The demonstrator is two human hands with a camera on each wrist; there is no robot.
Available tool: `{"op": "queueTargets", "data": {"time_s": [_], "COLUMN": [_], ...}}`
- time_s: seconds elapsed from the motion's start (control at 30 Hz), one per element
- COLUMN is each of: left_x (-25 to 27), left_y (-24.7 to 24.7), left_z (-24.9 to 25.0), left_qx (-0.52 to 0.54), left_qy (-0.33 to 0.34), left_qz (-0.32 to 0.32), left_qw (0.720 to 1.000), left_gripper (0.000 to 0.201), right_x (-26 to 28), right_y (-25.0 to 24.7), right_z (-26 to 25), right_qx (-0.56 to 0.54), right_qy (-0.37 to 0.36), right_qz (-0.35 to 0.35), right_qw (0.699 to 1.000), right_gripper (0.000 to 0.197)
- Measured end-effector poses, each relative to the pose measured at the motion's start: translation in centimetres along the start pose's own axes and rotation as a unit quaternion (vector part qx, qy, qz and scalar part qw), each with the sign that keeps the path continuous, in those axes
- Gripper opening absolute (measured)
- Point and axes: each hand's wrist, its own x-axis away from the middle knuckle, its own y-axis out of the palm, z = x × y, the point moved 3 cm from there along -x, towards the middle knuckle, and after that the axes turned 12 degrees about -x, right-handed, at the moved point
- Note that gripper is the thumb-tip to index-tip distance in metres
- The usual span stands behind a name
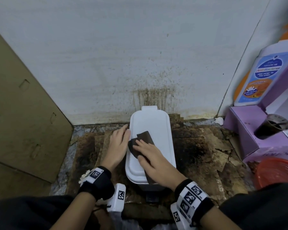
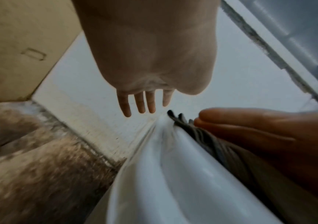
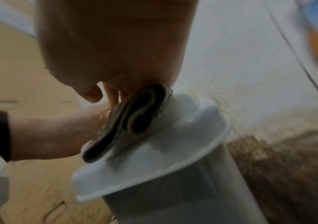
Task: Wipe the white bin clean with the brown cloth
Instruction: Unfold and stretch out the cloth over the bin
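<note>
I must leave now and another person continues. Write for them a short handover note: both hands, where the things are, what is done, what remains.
Right hand: flat, fingers straight, pressing the folded brown cloth onto the lid of the white bin.
Left hand: open, resting against the bin's left edge, apparently steadying it.
The bin stands on the stained floor against the stained wall, lid closed.
Done: cloth is on the lid, wiping under way; the visible lid looks clean.
Left: the rest of the lid and the bin's sides, whose state is hardly visible.
</note>
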Motion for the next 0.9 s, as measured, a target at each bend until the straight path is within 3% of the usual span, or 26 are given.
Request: {"op": "queueTargets", "data": {"time_s": [0.07,0.17,0.33,0.47,0.6,0.73,0.9], "left_x": [-0.6,-1.7,-2.7,-2.5,-1.4,0.6,1.5], "left_y": [-0.5,-0.1,0.9,0.6,-0.4,-1.8,-3.8], "left_z": [1.7,3.6,5.0,4.7,5.4,7.1,8.3], "left_qx": [-0.094,-0.217,-0.299,-0.27,-0.189,-0.071,0.047], "left_qy": [0.081,0.161,0.195,0.196,0.247,0.266,0.205], "left_qz": [0.017,-0.008,-0.036,-0.08,-0.108,-0.092,-0.036], "left_qw": [0.992,0.963,0.933,0.939,0.944,0.957,0.977], "left_gripper": [0.045,0.036,0.019,0.014,0.013,0.015,0.019], "right_x": [0.8,2.2,2.4,2.0,1.8,1.7,1.7], "right_y": [-0.8,-1.5,-1.8,-1.8,-2.0,-2.2,-2.6], "right_z": [0.2,1.3,1.9,2.0,2.0,1.5,0.6], "right_qx": [-0.064,-0.009,0.049,0.077,0.092,0.052,-0.096], "right_qy": [0.002,0.029,0.071,0.091,0.101,0.092,0.065], "right_qz": [0.101,0.217,0.222,0.211,0.201,0.21,0.207], "right_qw": [0.993,0.976,0.971,0.97,0.97,0.972,0.972], "right_gripper": [0.039,0.039,0.036,0.037,0.04,0.031,0.026]}}
